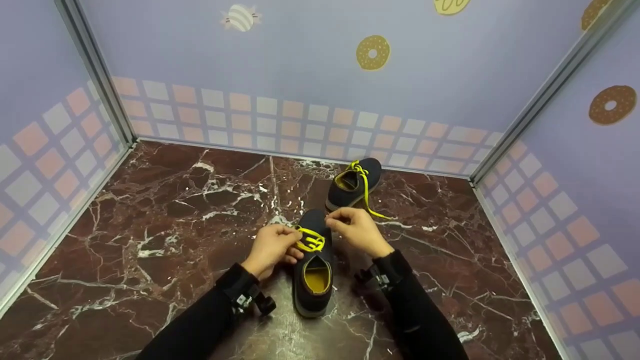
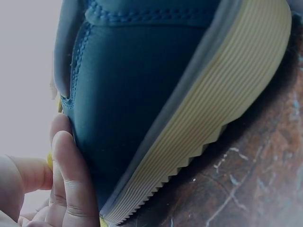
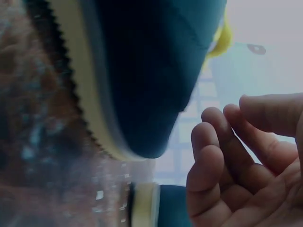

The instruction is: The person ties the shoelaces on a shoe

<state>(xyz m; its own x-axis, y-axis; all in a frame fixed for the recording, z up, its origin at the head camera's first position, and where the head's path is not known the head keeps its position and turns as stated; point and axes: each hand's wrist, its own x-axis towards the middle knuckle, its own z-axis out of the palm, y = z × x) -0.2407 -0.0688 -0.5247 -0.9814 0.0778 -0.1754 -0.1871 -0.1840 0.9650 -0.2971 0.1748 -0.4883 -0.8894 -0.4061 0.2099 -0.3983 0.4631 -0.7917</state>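
Two dark shoes stand on the marbled floor (image 1: pixel 175 250): the near shoe (image 1: pixel 316 260) sits sole down in the middle, heel towards us, and the far shoe (image 1: pixel 345 196) stands angled beyond it, close to the back wall (image 1: pixel 320 65). Over the near shoe, our left hand (image 1: pixel 272 248) pinches the near lace (image 1: pixel 313 243) between thumb and finger at the left edge of the lacing. Whether its lower fingers touch the shoe's side or lie just beside it, we cannot tell. Our right hand (image 1: pixel 357 231) hangs by the right side of the toe, fingers loosely bent, thumb tip a narrow gap from them; we see nothing held in it.

To handle the lace well, we judge it best to pinch close to the eyelets, hold the strand flat and pull evenly, with the free right hand steadying the shoe. A hard tug from one side could skew the lacing.

Counting up, we have two shoes, two hands, one left wrist camera (image 1: pixel 243 300) and one right wrist camera (image 1: pixel 381 277). Both shoes show yellow lacing; the far lace (image 1: pixel 366 192) trails to the floor. On the near shoe we cannot count the loose ends.
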